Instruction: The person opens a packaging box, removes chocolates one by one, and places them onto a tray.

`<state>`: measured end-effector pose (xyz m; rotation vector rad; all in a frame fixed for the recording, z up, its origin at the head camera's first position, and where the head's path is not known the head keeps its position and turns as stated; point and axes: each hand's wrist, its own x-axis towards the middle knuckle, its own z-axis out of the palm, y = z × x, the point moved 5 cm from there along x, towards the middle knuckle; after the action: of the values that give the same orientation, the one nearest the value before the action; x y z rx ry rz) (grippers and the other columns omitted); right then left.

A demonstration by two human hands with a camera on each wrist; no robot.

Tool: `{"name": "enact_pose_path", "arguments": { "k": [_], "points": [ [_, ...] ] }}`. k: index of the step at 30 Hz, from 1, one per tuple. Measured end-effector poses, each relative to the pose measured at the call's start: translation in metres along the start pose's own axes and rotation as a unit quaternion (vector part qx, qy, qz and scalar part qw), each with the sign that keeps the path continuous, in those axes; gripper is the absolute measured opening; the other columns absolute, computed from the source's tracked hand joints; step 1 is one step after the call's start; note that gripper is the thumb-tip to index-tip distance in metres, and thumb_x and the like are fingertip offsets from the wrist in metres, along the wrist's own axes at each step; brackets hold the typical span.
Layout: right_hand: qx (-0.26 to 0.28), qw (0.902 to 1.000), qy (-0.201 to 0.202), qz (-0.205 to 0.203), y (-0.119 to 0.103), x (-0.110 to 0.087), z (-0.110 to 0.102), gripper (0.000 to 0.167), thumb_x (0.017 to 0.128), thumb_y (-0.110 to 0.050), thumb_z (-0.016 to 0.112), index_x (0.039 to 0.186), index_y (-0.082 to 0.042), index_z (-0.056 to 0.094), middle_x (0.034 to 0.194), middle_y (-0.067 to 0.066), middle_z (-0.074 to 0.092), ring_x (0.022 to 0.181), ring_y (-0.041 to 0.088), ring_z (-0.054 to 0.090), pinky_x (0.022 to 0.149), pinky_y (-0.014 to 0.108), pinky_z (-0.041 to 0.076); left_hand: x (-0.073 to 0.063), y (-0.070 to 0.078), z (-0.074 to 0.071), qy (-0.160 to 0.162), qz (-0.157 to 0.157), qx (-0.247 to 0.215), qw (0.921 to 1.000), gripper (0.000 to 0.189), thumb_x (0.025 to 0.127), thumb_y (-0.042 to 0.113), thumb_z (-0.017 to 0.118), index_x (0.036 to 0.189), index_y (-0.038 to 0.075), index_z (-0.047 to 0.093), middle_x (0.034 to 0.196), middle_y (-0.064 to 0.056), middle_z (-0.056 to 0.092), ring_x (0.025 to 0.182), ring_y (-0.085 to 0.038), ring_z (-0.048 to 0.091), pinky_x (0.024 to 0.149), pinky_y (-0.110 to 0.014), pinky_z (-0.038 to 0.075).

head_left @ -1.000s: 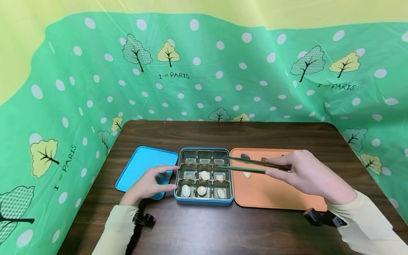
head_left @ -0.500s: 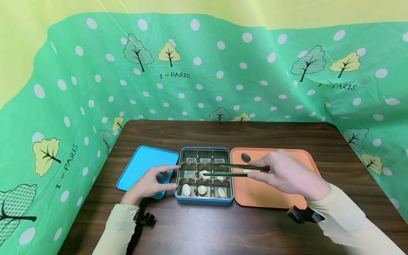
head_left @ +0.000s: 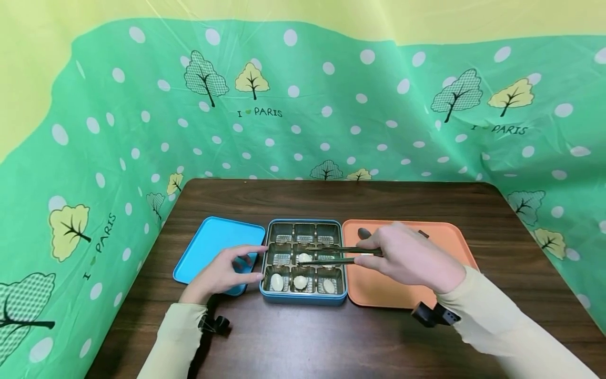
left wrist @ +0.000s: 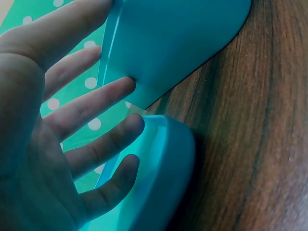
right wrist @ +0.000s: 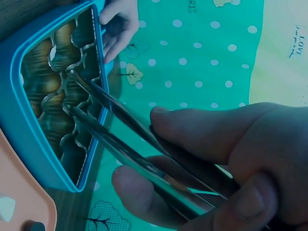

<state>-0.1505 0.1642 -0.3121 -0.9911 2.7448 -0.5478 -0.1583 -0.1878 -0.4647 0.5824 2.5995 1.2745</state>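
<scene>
A blue box (head_left: 303,300) holds a dark, shiny insert divided into several compartments. Whitish rounded pieces lie in some of these, one in the centre compartment (head_left: 304,258) and others along the near row. My right hand (head_left: 412,255) grips long metal tweezers (head_left: 333,261) between thumb and fingers. Their serrated tips (right wrist: 72,108) are spread apart over the centre compartment, on either side of the white piece there in the head view. My left hand (head_left: 220,271) touches the box's left side with thumb and index fingertips, its other fingers loosely extended.
A blue lid (head_left: 220,239) lies left of the box, partly under my left hand in the head view. To the right, an orange tray (head_left: 388,292) carries a dark oval piece (head_left: 363,233), a small dark piece (head_left: 423,233) and a white piece (right wrist: 6,208).
My right hand has moved left with the tweezers, bringing their tips from the box's right side to the centre compartment. My left hand has stayed at the box.
</scene>
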Motion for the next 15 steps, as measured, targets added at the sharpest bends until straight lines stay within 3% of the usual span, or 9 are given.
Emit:
{"name": "enact_pose_path", "arguments": {
  "k": [3,6,8,10,15],
  "points": [
    [-0.011,0.9998,0.011,-0.014,-0.006,0.005,0.001,0.016,0.099,-0.028,0.075,0.104,-0.016,0.084,0.09,-0.003,0.077,0.051,-0.002,0.046,0.051,0.023,0.036,0.0,0.001,0.0,0.001,-0.001,-0.003,1.0,0.065,0.089,0.044,0.085,0.147,0.027,0.063,0.143,-0.001,0.064,0.099,-0.02,0.064,0.088,-0.044,0.055],
    [-0.018,0.9997,0.007,-0.014,-0.012,0.01,0.002,0.022,0.099,-0.029,0.075,0.08,-0.019,0.08,0.073,-0.011,0.066,0.053,-0.003,0.043,0.053,0.023,0.036,-0.001,0.001,0.0,0.0,-0.005,-0.005,1.0,0.065,0.088,0.044,0.086,0.147,0.029,0.063,0.144,0.0,0.063,0.1,-0.021,0.065,0.088,-0.045,0.055],
    [-0.019,0.9998,-0.002,-0.007,-0.016,0.013,0.003,0.027,0.099,-0.028,0.075,0.073,-0.023,0.075,0.063,-0.015,0.054,0.052,-0.002,0.042,0.052,0.023,0.037,0.0,0.001,0.001,-0.001,-0.007,-0.006,1.0,0.065,0.088,0.044,0.086,0.148,0.029,0.063,0.145,0.0,0.063,0.1,-0.021,0.065,0.089,-0.045,0.055],
    [-0.018,0.9997,-0.016,0.008,-0.02,0.016,0.004,0.042,0.1,-0.027,0.073,0.06,-0.025,0.061,0.054,-0.015,0.04,0.048,0.001,0.037,0.05,0.023,0.032,0.0,0.001,0.001,-0.001,-0.006,-0.006,1.0,0.066,0.088,0.044,0.085,0.148,0.029,0.062,0.146,0.0,0.062,0.1,-0.021,0.065,0.089,-0.045,0.055],
    [-0.03,0.9985,-0.035,0.03,-0.029,0.022,0.006,0.05,0.099,-0.023,0.075,0.055,-0.025,0.05,0.051,-0.012,0.036,0.044,0.003,0.038,0.048,0.022,0.028,0.0,0.0,0.0,-0.001,-0.001,-0.004,1.0,0.066,0.088,0.044,0.085,0.148,0.028,0.062,0.145,0.0,0.063,0.1,-0.02,0.065,0.088,-0.044,0.055]
  ]
}}
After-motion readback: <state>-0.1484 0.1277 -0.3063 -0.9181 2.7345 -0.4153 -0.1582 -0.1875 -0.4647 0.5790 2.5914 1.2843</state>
